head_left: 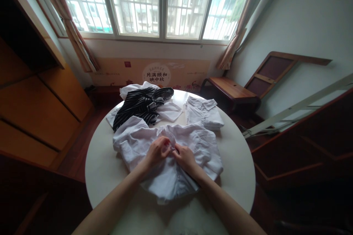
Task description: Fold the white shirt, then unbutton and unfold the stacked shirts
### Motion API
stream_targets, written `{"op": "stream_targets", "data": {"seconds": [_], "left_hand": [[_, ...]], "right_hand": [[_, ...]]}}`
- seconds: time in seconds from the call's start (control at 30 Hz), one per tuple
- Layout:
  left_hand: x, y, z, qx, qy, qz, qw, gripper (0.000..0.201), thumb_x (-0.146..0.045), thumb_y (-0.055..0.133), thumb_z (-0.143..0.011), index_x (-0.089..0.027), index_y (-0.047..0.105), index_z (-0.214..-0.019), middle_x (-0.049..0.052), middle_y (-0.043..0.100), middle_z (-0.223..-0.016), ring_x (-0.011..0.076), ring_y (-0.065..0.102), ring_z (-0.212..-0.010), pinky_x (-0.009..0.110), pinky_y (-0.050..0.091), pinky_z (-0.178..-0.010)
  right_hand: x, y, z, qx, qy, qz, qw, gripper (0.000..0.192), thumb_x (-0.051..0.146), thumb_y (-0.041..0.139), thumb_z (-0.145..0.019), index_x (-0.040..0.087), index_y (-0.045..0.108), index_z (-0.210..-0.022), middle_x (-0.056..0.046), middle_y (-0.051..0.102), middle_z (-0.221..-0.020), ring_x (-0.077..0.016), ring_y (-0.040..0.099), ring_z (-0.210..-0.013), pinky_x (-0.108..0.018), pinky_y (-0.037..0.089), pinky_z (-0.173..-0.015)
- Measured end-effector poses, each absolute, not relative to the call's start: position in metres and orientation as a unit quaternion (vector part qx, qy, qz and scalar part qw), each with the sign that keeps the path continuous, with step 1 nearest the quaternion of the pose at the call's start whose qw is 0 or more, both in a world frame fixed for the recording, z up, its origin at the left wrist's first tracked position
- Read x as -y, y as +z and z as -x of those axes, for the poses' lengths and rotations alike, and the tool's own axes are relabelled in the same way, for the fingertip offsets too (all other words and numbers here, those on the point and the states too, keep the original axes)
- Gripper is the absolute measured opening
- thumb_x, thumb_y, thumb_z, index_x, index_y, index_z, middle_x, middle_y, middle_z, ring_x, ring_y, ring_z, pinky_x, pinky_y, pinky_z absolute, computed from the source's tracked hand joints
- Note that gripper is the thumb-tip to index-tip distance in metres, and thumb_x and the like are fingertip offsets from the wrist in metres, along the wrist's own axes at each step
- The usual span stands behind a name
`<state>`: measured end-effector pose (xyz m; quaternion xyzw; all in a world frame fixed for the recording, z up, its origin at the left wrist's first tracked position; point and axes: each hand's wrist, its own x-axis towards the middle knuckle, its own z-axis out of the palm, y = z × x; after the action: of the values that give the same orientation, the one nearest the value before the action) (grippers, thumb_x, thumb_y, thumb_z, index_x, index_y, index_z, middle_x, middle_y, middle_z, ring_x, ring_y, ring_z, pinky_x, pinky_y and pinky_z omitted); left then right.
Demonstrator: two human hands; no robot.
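1. White shirt (pixel 167 181), on round table (pixel 103 174), unfolded; your left hand (pixel 158 150) and right hand (pixel 185 157) pinch its middle, fingers closed on cloth.
2. Folded shirt (pixel 202 112), far right: apparently done.
3. Striped garment (pixel 136 104), far left: heaped, seemingly undone.

White shirt (pixel 171 174); black, white-striped garment (pixel 135 107); white table (pixel 101 169).

On the banner (pixel 179 75) below the window, two lines of black Chinese characters are printed in a pale circle (pixel 156 74): 月满颐和 is set above, 映中秋 beneath. The smaller curved line over them cannot be read with certainty. Tiny lettering is printed toward both ends, too blurred to be read.
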<state>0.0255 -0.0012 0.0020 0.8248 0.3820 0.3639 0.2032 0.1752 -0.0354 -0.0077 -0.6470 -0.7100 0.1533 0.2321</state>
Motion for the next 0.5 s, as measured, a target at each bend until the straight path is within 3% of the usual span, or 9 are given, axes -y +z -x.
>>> {"op": "stream_targets", "data": {"seconds": [0.13, 0.37, 0.5], "left_hand": [[0.0, -0.005, -0.027, -0.365, 0.296, -0.855, 0.219, 0.009, -0.025, 0.053, -0.076, -0.017, 0.054, -0.081, 0.004, 0.057, -0.079, 0.0171, 0.053, -0.075, 0.029, 0.043, -0.069], [0.002, -0.014, -0.029, -0.415, 0.331, -0.809, 0.253, 0.013, -0.019, 0.052, -0.075, -0.017, 0.051, -0.089, 0.002, 0.058, -0.08, 0.0157, 0.055, -0.073, 0.027, 0.044, -0.068], [0.002, -0.016, -0.031, -0.445, 0.335, -0.796, 0.235, 0.01, -0.026, 0.053, -0.076, -0.018, 0.052, -0.081, 0.001, 0.056, -0.073, 0.0152, 0.054, -0.067, 0.027, 0.043, -0.063]], "right_hand": [[0.033, -0.011, -0.178, 0.701, 0.17, 0.644, 0.257, 0.017, 0.022, 0.044, -0.079, 0.018, 0.05, -0.064, 0.001, 0.053, -0.058, -0.0119, 0.046, -0.057, -0.023, 0.024, -0.054], [0.035, -0.012, -0.177, 0.703, 0.152, 0.611, 0.33, 0.011, 0.027, 0.046, -0.079, 0.018, 0.053, -0.075, 0.0, 0.055, -0.066, -0.0121, 0.048, -0.058, -0.023, 0.032, -0.057], [0.033, -0.013, -0.179, 0.695, 0.181, 0.593, 0.364, 0.013, 0.024, 0.045, -0.08, 0.018, 0.052, -0.072, 0.0, 0.055, -0.066, -0.0124, 0.049, -0.06, -0.023, 0.035, -0.059]]}}
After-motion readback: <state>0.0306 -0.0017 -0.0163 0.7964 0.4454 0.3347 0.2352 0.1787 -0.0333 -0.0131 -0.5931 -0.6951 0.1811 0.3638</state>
